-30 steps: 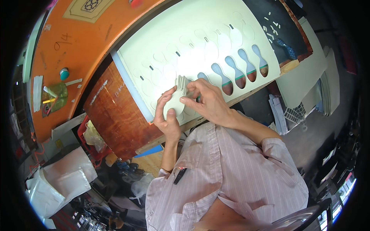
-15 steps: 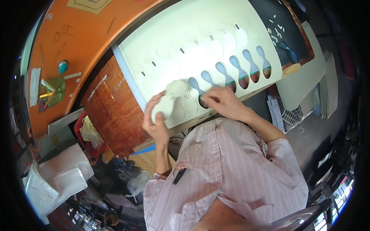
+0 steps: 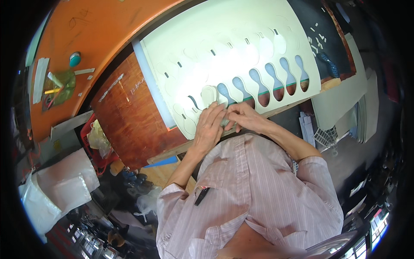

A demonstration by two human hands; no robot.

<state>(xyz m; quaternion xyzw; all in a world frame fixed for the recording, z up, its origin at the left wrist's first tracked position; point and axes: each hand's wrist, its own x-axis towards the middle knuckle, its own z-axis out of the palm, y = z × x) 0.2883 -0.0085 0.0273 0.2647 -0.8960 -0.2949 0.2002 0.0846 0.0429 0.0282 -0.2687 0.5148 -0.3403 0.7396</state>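
Note:
A large white sheet (image 3: 177, 39) lies on the bench, marked with cut outlines of waisted, paddle-like pieces. Along its near right side runs a row of openings (image 3: 258, 88) of that shape, bluish and brown beneath. My left hand (image 3: 208, 129) lies over a small stack of white cut-out pieces (image 3: 210, 93), its fingers covering the near end. The stack rests on the sheet left of the openings. Against the left fingertips, my right hand (image 3: 245, 117) is closed with fingers bent, at the near edge of the sheet. Whatever sits between its fingertips is mostly hidden.
Small white bits (image 3: 318, 41) and a dark blue object (image 3: 328, 64) lie on a black surface at the far right. A reddish wooden board (image 3: 129, 116) is at left, beyond it an orange surface (image 3: 90, 39) with a teal-topped container (image 3: 74, 58). Pale sheets (image 3: 340, 103) stand at right.
My left hand has brought the white pieces down and rightward onto the sheet, meeting the right hand. The right hand stays near the same opening. The view has shifted slightly.

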